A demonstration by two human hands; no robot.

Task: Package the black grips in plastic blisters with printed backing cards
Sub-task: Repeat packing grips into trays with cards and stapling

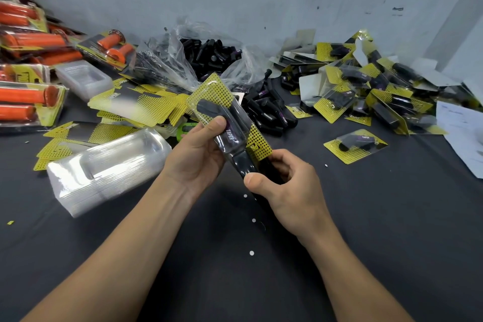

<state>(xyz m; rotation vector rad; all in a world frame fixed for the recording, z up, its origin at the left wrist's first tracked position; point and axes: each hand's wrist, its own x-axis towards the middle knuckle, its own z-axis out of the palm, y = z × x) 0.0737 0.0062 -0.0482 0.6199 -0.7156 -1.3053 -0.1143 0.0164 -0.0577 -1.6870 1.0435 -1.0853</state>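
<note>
I hold a clear plastic blister with a yellow dotted backing card tilted above the dark table. My left hand grips the blister's side, thumb pressed on its front. A black grip sticks out of the blister's lower end, and my right hand pinches that grip between thumb and fingers. A second black grip shows inside the blister. A stack of empty blisters lies to the left, loose backing cards behind it.
A torn plastic bag of loose black grips sits at the back centre. Finished black-grip packs pile up at the right, one pack lying apart. Orange-grip packs stack at the left. White paper lies far right.
</note>
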